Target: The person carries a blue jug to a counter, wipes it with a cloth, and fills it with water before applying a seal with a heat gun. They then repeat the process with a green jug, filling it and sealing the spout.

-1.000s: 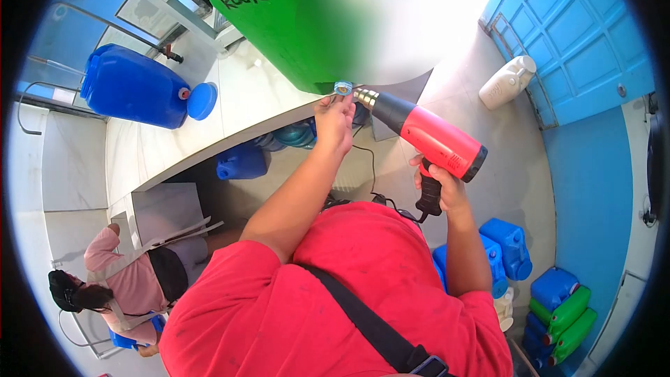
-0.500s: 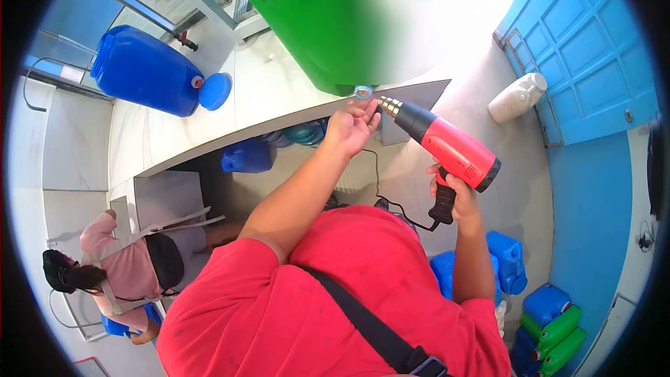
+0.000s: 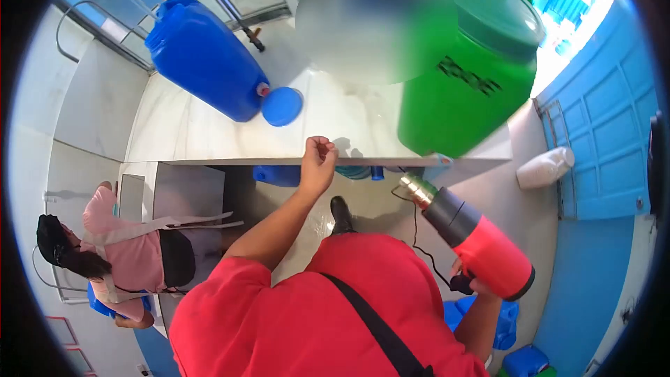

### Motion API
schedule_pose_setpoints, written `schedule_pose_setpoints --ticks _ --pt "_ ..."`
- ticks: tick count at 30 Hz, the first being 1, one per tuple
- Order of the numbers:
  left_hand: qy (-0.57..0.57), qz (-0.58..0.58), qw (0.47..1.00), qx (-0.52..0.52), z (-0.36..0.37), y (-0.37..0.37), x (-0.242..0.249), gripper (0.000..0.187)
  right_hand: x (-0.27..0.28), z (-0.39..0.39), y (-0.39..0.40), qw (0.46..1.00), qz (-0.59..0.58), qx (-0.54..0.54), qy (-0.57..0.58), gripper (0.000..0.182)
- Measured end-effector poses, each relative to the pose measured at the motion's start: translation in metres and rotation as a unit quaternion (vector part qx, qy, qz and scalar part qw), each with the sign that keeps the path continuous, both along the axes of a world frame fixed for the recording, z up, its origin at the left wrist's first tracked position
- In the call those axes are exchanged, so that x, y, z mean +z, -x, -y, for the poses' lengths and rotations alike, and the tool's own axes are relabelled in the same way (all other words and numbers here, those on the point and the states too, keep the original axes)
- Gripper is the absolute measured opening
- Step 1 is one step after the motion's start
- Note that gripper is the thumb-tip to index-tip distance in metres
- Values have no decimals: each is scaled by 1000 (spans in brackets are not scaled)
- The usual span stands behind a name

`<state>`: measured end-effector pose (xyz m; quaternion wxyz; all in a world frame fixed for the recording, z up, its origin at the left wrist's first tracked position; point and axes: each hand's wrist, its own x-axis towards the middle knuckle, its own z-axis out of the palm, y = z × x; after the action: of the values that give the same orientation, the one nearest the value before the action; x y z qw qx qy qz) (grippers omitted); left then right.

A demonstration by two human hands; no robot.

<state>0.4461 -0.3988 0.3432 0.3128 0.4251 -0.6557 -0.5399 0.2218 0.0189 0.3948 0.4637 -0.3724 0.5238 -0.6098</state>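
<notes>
My right hand (image 3: pixel 466 281) is wrapped round the handle of a red and black heat gun (image 3: pixel 481 241). Its metal nozzle (image 3: pixel 417 188) points up and left, just in front of the counter edge. A large green container (image 3: pixel 467 91) with black writing stands at that edge; a small pale spout (image 3: pixel 442 158) shows at its base, apart from the nozzle. My left hand (image 3: pixel 319 162) is raised at the counter's front edge with its fingers curled in. Whether anything is between those fingers is hidden.
A blue jug (image 3: pixel 206 59) and a round blue lid (image 3: pixel 282 106) lie on the marble counter (image 3: pixel 188 126). At left, a person in a pink top (image 3: pixel 129 255) bends over. A white jug (image 3: pixel 546 168) stands by the blue door (image 3: pixel 614 126). Blue containers (image 3: pixel 506 324) sit below right.
My left hand has drawn away from the green container's spout and curled its fingers. The heat gun has come down and back from the spout. The view has turned left.
</notes>
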Motion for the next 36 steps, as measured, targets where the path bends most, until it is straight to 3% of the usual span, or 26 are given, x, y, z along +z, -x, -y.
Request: schedule_pose_setpoints --ticks 1,2,4,6,8,10,12,13,15,16,17,18,19,20,21,22,23,24,26,27,28,30,31,35,36 --pt "105 72 992 -11 23 -10 6 42 7 19 -1 1000 -17 26 -6 30" --pt "106 68 992 -7 43 -19 11 42 27 55 -8 992 -47 106 -43 27" --pt "377 282 882 6 77 -29 20 56 78 133 -27 975 -146 169 18 25" --pt "315 394 862 -51 100 -38 18 68 111 207 -47 968 -177 126 126 26" --pt "295 407 859 -94 106 -44 36 72 138 269 -64 976 -98 68 180 26" --pt "288 380 871 -121 111 -52 49 73 161 329 -72 985 -35 1 169 22" --pt "279 353 880 -149 117 -61 51 74 190 384 -68 986 -86 -84 115 24" --pt "304 359 867 -165 119 -65 49 77 215 410 -62 972 -160 -129 118 38" --pt "343 380 835 -203 121 -73 51 80 255 469 -62 959 -80 -226 150 32" --pt "347 375 833 -210 123 -76 54 80 271 494 -47 963 -126 -223 82 39" --pt "354 372 827 -229 124 -79 56 80 280 522 -29 946 -199 -229 111 38" --pt "362 367 820 -250 127 -81 57 81 289 553 -7 934 -259 -239 55 35" --pt "349 365 820 -270 132 -83 56 82 318 554 -15 895 -350 -276 -7 88" --pt "356 354 816 -287 135 -83 59 82 312 604 15 817 -460 -345 -38 84" --pt "349 362 813 -295 137 -83 63 82 300 644 38 773 -506 -379 -57 78" --pt "341 371 810 -301 139 -84 66 82 315 660 40 775 -514 -335 -151 82" --pt "343 379 802 -309 141 -83 67 81 313 673 48 703 -598 -344 -175 73" --pt "351 371 801 -313 143 -82 69 81 310 690 58 696 -599 -353 -177 73" --pt "337 416 774 -337 143 -81 76 79 302 717 72 501 -792 -244 -249 40" --pt "339 417 771 -343 144 -80 77 79 297 724 78 537 -766 -237 -261 40" --pt "344 413 768 -349 145 -80 77 79 302 725 78 534 -764 -243 -268 40" --pt "343 413 767 -351 146 -78 78 78 315 719 80 581 -746 -125 -300 42" --pt "344 411 764 -359 148 -76 79 78 324 708 84 581 -743 -129 -308 42" --pt "331 409 769 -363 156 -76 83 78 394 615 66 630 -682 -94 -359 56" --pt "331 410 769 -362 157 -76 84 79 398 597 94 544 -767 -74 -331 57"
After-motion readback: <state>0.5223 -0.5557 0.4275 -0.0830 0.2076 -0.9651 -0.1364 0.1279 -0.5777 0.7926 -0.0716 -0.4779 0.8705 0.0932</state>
